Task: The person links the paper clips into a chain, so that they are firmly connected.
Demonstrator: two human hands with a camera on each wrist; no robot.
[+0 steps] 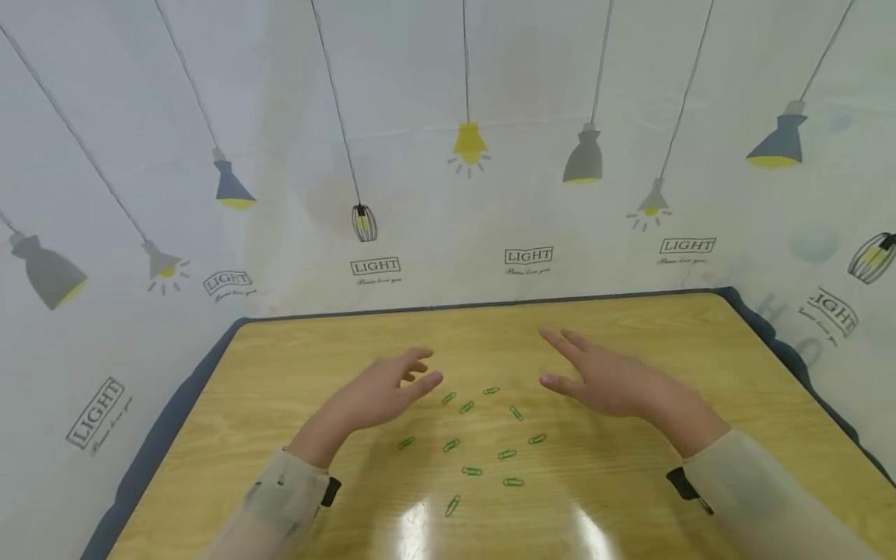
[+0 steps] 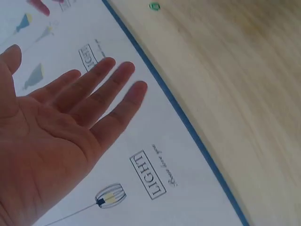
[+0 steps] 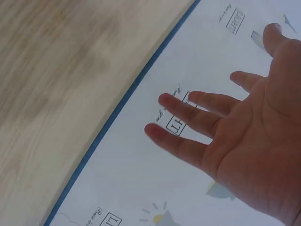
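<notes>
Several green paper clips (image 1: 451, 446) lie scattered over the middle of the wooden table. My left hand (image 1: 381, 389) hovers at the left of them, its fingers relaxed and holding nothing. Across from it, my right hand (image 1: 609, 379) is held above the table with fingers spread, also bare. A paper clip (image 1: 491, 391) at the far side of the group lies between the two hands. In the left wrist view the open palm (image 2: 51, 136) faces the camera, and one green paper clip (image 2: 154, 6) shows at the top. The right wrist view shows the right palm (image 3: 254, 141) with nothing in it.
The wooden tabletop (image 1: 280, 435) has a dark blue edge (image 1: 434, 308) along its back and sides. Behind it hangs a white sheet (image 1: 420, 78) printed with lamps and the word LIGHT. Black straps (image 1: 682, 484) sit at both wrists by the pale sleeves.
</notes>
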